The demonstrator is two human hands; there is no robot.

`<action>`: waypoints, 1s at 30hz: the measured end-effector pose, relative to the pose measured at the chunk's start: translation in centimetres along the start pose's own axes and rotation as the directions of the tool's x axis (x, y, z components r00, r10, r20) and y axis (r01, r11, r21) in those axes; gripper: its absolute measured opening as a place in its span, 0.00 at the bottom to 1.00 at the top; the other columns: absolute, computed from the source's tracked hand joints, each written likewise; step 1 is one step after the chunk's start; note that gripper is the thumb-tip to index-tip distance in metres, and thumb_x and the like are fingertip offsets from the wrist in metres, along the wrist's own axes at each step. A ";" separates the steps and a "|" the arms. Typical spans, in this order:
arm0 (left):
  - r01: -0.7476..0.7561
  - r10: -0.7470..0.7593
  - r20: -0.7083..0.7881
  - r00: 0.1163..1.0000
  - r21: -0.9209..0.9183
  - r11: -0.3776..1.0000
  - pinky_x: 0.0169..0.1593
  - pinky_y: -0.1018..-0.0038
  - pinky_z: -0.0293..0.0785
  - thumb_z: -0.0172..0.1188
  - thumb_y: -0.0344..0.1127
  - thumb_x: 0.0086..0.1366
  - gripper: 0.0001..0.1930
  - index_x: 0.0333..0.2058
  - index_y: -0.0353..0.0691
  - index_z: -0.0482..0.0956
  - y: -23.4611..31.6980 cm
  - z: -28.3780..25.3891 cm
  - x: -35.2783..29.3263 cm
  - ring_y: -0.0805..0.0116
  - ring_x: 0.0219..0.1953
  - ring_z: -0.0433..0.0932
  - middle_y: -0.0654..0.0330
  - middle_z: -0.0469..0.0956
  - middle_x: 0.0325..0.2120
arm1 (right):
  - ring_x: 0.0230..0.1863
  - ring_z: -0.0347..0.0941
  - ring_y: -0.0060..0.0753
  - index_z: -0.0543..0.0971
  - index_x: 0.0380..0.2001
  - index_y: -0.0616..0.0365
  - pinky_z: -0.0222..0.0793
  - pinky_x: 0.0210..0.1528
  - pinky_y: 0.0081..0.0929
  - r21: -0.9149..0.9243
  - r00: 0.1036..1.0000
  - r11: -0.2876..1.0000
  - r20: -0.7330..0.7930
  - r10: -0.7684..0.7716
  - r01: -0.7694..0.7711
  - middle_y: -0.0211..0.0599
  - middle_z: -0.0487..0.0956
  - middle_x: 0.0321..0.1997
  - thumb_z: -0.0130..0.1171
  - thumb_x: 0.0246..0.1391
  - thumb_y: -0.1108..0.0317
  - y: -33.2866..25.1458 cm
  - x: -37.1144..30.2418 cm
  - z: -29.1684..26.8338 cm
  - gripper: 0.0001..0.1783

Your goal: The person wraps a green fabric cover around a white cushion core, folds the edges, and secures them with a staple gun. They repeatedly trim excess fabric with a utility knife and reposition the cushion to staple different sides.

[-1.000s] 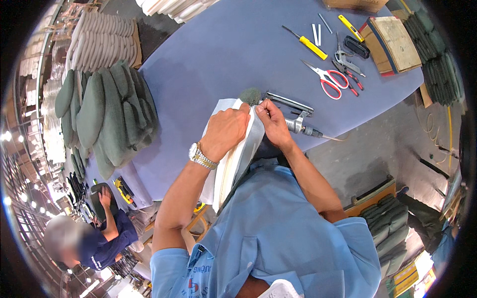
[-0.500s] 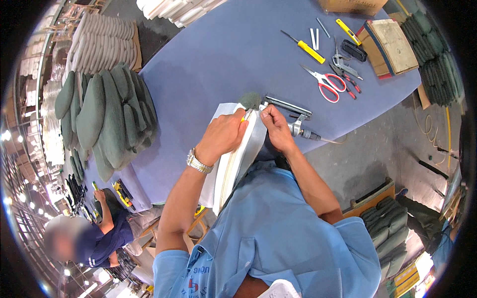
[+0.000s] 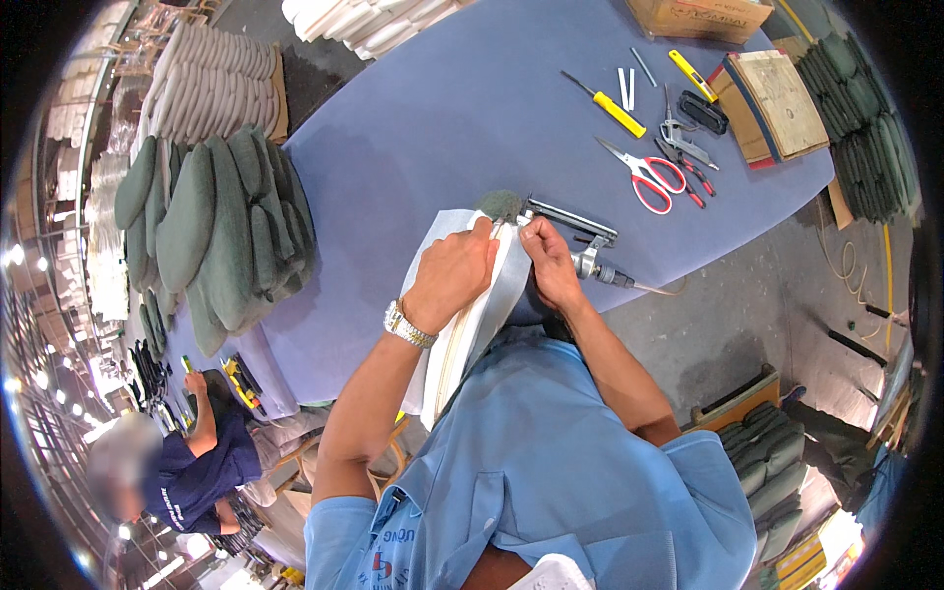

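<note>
A long white padded piece [image 3: 444,366] with pale fabric along its sides lies lengthwise against my front at the table edge. Dark green material [image 3: 500,205] shows at its far end. My left hand [image 3: 452,275], with a metal watch at the wrist, is closed over the far part of this piece; what its curled fingers hold is hidden. Beside it, my right hand [image 3: 553,264] pinches the edge of the pale grey fabric [image 3: 513,270]. A nail or staple gun [image 3: 572,218] with an air hose lies just beyond my right hand.
On the blue-grey table [image 3: 393,128] are red-handled scissors [image 3: 654,184], a yellow screwdriver [image 3: 618,114], pliers [image 3: 688,175], a yellow cutter [image 3: 693,76] and a cardboard box [image 3: 772,106]. Green cushions [image 3: 231,231] are heaped at left. A co-worker [image 3: 187,472] sits lower left.
My left hand has turned slightly, and the bit of yellow seen in its fingers is now hidden. My right hand has shifted only a little, still at the fabric edge.
</note>
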State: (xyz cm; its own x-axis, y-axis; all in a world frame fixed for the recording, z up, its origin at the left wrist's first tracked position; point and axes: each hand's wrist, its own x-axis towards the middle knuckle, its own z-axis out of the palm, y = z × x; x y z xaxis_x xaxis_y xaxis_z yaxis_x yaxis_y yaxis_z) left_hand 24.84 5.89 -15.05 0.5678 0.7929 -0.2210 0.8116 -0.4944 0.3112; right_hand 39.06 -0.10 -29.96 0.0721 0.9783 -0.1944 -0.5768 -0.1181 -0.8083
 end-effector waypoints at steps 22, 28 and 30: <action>0.010 -0.007 0.075 0.997 -0.034 0.999 0.36 0.47 0.75 0.53 0.39 0.74 0.13 0.44 0.33 0.72 -0.1 0.1 0.0 0.37 0.32 0.82 0.42 0.82 0.27 | 0.35 0.53 0.12 0.70 0.35 0.52 0.54 0.39 0.17 -0.148 0.999 0.988 0.002 -0.046 0.046 0.15 0.61 0.32 0.52 0.75 0.64 -0.9 -0.8 0.0 0.11; 0.026 -0.021 0.046 0.999 -0.118 0.993 0.35 0.46 0.73 0.54 0.40 0.74 0.15 0.44 0.31 0.72 -0.2 -0.1 -0.2 0.36 0.31 0.80 0.41 0.81 0.26 | 0.32 0.57 0.10 0.73 0.37 0.53 0.56 0.35 0.17 -0.059 0.999 0.997 -0.018 0.043 -0.044 0.15 0.64 0.29 0.53 0.75 0.63 -0.1 -0.8 -0.8 0.09; 0.065 -0.054 0.067 0.996 -0.168 0.984 0.36 0.46 0.73 0.55 0.39 0.73 0.14 0.42 0.31 0.72 0.4 -1.0 -0.2 0.37 0.32 0.81 0.41 0.81 0.27 | 0.32 0.61 0.11 0.73 0.38 0.54 0.60 0.35 0.17 -0.023 0.998 0.998 -0.023 0.055 -0.056 0.17 0.69 0.30 0.54 0.74 0.65 -0.3 -0.5 -0.9 0.08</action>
State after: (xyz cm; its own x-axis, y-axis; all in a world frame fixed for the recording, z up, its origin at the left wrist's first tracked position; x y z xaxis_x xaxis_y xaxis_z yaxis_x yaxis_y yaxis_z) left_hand 24.94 5.86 -13.94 0.5311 0.7929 -0.2989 0.8120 -0.3755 0.4468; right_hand 39.94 -0.71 -30.18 0.0592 0.9660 -0.2518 -0.5614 -0.1764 -0.8085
